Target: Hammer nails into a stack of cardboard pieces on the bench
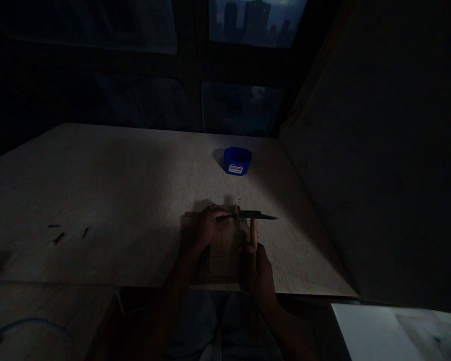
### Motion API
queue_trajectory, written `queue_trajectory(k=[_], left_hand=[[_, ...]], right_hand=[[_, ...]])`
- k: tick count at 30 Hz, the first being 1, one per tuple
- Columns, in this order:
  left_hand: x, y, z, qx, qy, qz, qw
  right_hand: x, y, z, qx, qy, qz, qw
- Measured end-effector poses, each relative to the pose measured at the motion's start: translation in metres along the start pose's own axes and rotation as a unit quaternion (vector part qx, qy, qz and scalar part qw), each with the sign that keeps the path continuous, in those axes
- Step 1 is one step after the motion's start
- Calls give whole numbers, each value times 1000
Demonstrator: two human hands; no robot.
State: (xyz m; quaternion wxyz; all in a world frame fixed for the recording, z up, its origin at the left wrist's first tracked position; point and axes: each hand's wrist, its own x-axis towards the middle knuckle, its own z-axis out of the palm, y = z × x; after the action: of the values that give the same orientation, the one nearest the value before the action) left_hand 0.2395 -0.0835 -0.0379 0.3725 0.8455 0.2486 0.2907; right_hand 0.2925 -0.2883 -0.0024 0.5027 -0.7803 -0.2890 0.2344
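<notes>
My right hand (262, 273) is wrapped round the wooden handle of a hammer (253, 228). The hammer's long, dark metal head lies crosswise above the fist, one end reaching toward my left fingertips. My left hand (208, 223) is closed near the far edge of a brown board-like piece (225, 245), pinching a small dark thin piece (222, 218) close to the hammer head. The brown piece rests on a woven-looking mat (201, 276) at the table's front edge. Dim light hides the left fingertips in part and whether the hammer touches anything.
A blue plastic tub (237, 161) with a white label stands behind my hands on the pale table (135, 200). Several small dark scraps (59, 238) lie at the left. A dark wall panel (361, 150) borders the right side; windows stand behind. A white surface (376, 331) is at lower right.
</notes>
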Motion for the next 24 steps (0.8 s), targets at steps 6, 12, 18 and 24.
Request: queue_trajectory(k=[6, 12, 18, 24], left_hand=[[0, 1, -1, -9, 4, 7, 1000], [-1, 1, 0, -8, 20, -1, 1000], [-1, -1, 1, -22, 11, -1, 1000], [-4, 1, -1, -61, 7, -23, 998]], right_hand=[[1, -2, -1, 2, 4, 2, 1000], [1, -3, 0, 6, 6, 5, 1000], [2, 0, 0, -3, 11, 3, 1000], [2, 5, 1, 7, 16, 5, 1000]])
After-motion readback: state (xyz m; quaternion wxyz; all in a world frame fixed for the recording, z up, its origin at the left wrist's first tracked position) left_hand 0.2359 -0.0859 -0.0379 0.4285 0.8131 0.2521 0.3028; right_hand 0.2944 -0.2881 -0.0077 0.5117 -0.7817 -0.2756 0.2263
